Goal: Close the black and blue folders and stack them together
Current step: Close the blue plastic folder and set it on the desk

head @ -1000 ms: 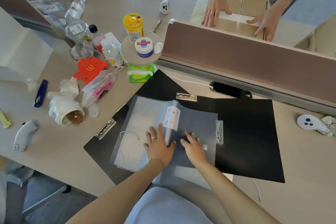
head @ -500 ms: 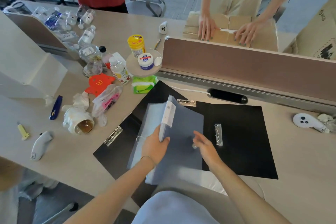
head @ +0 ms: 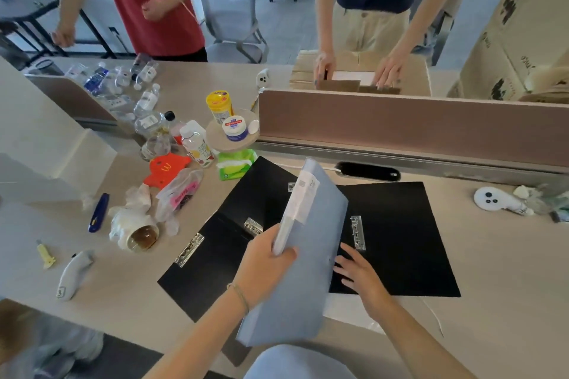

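The blue folder (head: 304,258) is closed and lifted off the desk, tilted with its spine up. My left hand (head: 266,258) grips it by the spine edge. The black folder (head: 397,237) lies open and flat on the desk beneath it, with metal clips showing on both halves. My right hand (head: 357,272) rests with spread fingers on the black folder's right half, just beside the blue folder's edge, and holds nothing. The blue folder hides the middle of the black one.
Left of the folders lie a tipped cup (head: 138,234), a plastic bag (head: 180,191), bottles (head: 197,144), a blue cutter (head: 98,212) and a white controller (head: 72,274). A brown partition (head: 400,123) runs behind. Another controller (head: 492,200) sits right. Two people stand across the desk.
The blue folder went from lying open on the black folder to closed and raised in my left hand. My right hand left it and settled on the black folder. The view tilted up.
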### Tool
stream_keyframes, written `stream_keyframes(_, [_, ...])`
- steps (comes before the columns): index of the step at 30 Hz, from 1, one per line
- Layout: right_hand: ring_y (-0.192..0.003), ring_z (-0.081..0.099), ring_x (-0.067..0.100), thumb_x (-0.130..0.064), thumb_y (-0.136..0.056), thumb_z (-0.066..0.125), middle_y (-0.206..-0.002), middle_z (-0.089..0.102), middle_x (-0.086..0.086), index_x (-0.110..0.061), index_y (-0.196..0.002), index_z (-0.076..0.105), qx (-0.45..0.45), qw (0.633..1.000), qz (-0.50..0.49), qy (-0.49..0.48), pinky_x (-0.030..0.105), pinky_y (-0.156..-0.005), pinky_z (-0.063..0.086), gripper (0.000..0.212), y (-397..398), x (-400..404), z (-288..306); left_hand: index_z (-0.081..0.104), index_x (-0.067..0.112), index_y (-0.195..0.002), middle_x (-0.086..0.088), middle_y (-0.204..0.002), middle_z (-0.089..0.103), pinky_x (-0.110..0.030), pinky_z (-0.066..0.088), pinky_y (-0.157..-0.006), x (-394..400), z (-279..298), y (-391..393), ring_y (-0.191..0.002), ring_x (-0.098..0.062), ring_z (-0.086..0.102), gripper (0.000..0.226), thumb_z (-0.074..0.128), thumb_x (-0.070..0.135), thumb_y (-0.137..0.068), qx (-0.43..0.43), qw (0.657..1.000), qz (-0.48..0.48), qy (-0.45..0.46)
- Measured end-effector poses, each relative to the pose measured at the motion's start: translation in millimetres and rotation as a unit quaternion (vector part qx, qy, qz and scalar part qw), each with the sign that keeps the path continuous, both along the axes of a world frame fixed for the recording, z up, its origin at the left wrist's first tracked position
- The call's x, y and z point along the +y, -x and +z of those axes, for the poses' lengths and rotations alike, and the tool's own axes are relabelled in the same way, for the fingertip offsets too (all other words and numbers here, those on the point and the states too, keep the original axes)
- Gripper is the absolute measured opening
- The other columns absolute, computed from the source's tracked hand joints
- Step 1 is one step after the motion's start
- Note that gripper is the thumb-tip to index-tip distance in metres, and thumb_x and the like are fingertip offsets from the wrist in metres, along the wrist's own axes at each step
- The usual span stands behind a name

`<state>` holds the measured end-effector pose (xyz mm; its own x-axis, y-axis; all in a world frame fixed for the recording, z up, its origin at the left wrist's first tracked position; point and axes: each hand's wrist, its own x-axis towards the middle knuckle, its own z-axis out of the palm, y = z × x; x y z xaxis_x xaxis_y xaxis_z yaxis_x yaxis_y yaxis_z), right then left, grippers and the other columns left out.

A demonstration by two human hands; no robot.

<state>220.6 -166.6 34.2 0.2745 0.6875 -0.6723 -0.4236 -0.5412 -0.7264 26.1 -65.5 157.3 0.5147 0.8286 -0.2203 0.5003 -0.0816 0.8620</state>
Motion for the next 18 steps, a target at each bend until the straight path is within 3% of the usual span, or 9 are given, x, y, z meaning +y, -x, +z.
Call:
stream_keyframes(4, [-0.103, 0.072, 0.024, -0.027, -0.096, 0.062, -0.112, 0.076, 0.001, -0.024, -0.119, 0.067, 0.032, 0.996, -0.076, -0.026, 0.042, -0.09, 0.053, 0.023, -17.7, -30.2, 3.1, 0.067, 0.027, -0.107, 0.0, -0.097, 0.073, -0.047, 0.062, -0.078, -7.9, 18.9, -28.0, -0.089, -0.025, 0.072, 0.02, 0.064, 0.021, -0.087, -0.072, 0.997, -0.026, 0.023])
stream_keyframes(8, [-0.096, 0.068, 0.026, -0.014, -0.092, 0.065, -0.115, 0.071, 0.016, -0.01, -0.114, 0.069, 0.033, 0.981, -0.184, -0.057, 0.038, -0.08, 0.052, 0.023, -50.8, -61.4, 8.9, 0.068, 0.023, -0.106, -0.003, -0.099, 0.074, -0.049, 0.063, -0.078, -11.6, 14.6, -67.6, -0.091, -0.029, 0.073, 0.022, 0.068, 0.016, -0.085, -0.114, 0.993, -0.017, 0.039])
stream_keyframes(12, [-0.083, 0.071, 0.02, 0.004, -0.077, 0.072, -0.104, 0.073, 0.013, -0.011, -0.109, 0.065, -0.011, 0.962, -0.252, -0.107, 0.028, -0.065, 0.055, 0.036, -88.9, -99.0, 35.2, 0.067, 0.013, -0.104, -0.009, -0.098, 0.076, -0.051, 0.061, -0.081, -21.3, -5.2, -115.5, -0.093, -0.037, 0.072, 0.021, 0.073, 0.006, -0.085, -0.133, 0.986, 0.013, 0.099])
stream_keyframes(15, [-0.089, 0.071, 0.024, -0.004, -0.068, 0.08, -0.104, 0.075, 0.009, -0.019, -0.112, 0.063, -0.096, 0.952, -0.27, -0.107, 0.037, -0.078, 0.055, 0.049, -116.8, -128.6, 46.7, 0.066, 0.016, -0.106, -0.004, -0.102, 0.076, -0.047, 0.062, -0.084, -39.4, -24.6, -152.6, -0.097, -0.029, 0.073, 0.022, 0.074, 0.012, -0.086, -0.115, 0.983, 0.009, 0.142])
stream_keyframes(18, [-0.064, 0.061, 0.001, -0.001, -0.077, 0.078, -0.083, 0.066, 0.0, -0.029, -0.128, 0.052, -0.241, 0.929, -0.279, -0.028, 0.018, -0.066, 0.048, 0.064, -147.2, -161.9, 46.6, 0.061, 0.024, -0.116, 0.0, -0.108, 0.073, -0.042, 0.06, -0.088, -65.3, -49.3, -187.9, -0.099, -0.019, 0.072, 0.035, 0.076, 0.017, -0.085, -0.08, 0.985, -0.014, 0.155])
